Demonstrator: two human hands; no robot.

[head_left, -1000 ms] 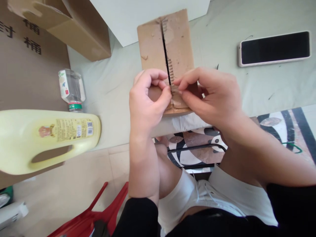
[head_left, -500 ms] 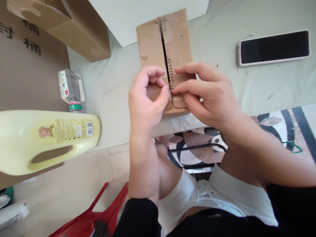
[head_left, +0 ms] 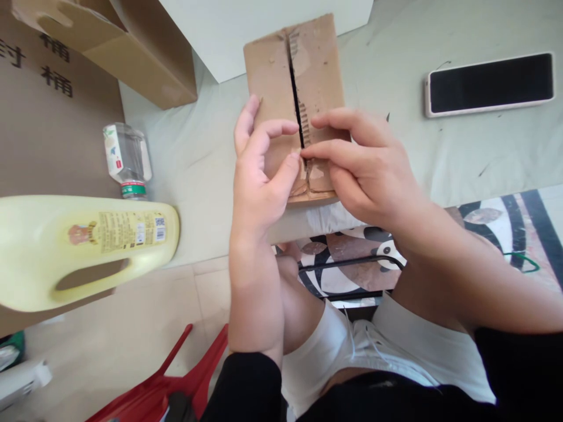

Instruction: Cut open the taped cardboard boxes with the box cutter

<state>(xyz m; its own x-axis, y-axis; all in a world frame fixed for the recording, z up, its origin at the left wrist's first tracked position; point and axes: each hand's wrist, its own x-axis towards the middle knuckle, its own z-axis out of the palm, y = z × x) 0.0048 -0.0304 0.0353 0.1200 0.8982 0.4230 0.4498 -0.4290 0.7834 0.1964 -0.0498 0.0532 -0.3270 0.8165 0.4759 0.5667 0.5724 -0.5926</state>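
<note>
A small brown cardboard box (head_left: 272, 76) lies in front of me, a dark slit running down between its two top flaps. Torn, ridged cardboard shows along the slit. Over the left flap is my left hand (head_left: 264, 176), thumb and index finger apart, other fingers spread upward. My right hand (head_left: 369, 158) reaches over the right flap with its fingers apart. One right fingertip meets the left thumb tip beside the slit. Something tiny and pale seems to be at that contact, too small to name.
Left are a yellow jug (head_left: 136, 234), a clear bottle (head_left: 132, 155) and an open cardboard carton (head_left: 158, 70). A phone (head_left: 490, 85) lies on the pale cover to the right. A white panel (head_left: 264, 29) stands behind the box. Below left is a red plastic thing (head_left: 145, 390).
My left fingers have spread, with some lifting up and away from the thumb. Both hands' meeting point has shifted slightly up along the slit. The box has barely moved.
</note>
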